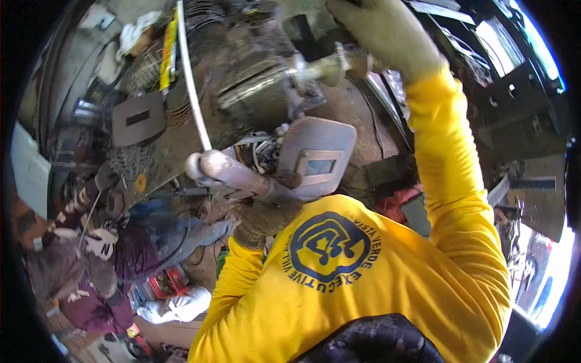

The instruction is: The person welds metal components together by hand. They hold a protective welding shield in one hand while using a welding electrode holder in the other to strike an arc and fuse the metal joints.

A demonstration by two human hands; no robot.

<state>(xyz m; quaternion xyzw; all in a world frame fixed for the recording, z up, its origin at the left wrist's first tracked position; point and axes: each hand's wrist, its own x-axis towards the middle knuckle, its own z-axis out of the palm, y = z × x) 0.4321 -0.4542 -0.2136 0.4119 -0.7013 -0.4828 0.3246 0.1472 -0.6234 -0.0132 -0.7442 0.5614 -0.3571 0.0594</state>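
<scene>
My left hand [263, 224], in a brown work glove, is closed close to my chest around a grey electrode holder [236, 172]. A long white welding rod [192, 78] sticks out of its far end. Against that same hand leans a grey hand-held welding shield [296, 142] with a small window; how it is held is hidden. Stretched far out to the right, my gloved right hand [393, 39] is blurred, its fingers partly cut off by the upper edge. It is nearest to a metal shaft with round flanges [333, 66], beside a metal cylinder [257, 91].
A dirty workbench [166, 163] carries a second welding shield [139, 118], coiled metal pieces and a yellow packet [168, 54]. At the left, a person in maroon [94, 302] wears gloves and holds a thin rod. Dark metal plates [508, 97] stand at the right.
</scene>
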